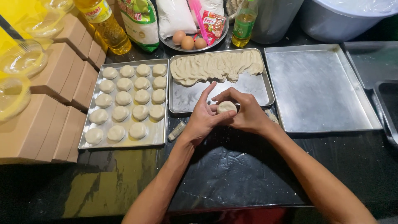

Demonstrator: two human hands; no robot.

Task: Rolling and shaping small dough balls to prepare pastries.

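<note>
Both of my hands meet over the front edge of the middle metal tray [257, 89]. A small round dough ball [226, 106] sits between them. My left hand [204, 116] cups it from the left with fingers spread upward, and my right hand [248, 110] wraps it from the right. A long mass of raw dough [215, 66] lies across the far half of that tray. To the left, a metal tray [159, 135] holds several shaped dough rounds [124, 98] in rows.
An empty metal tray [317, 87] lies to the right, with more trays at the far right edge. Brown cardboard boxes [49, 108] and clear plastic lids stack on the left. Oil bottles [105, 25], bags, a plate with three eggs [188, 41] and a large tub [344, 16] stand at the back.
</note>
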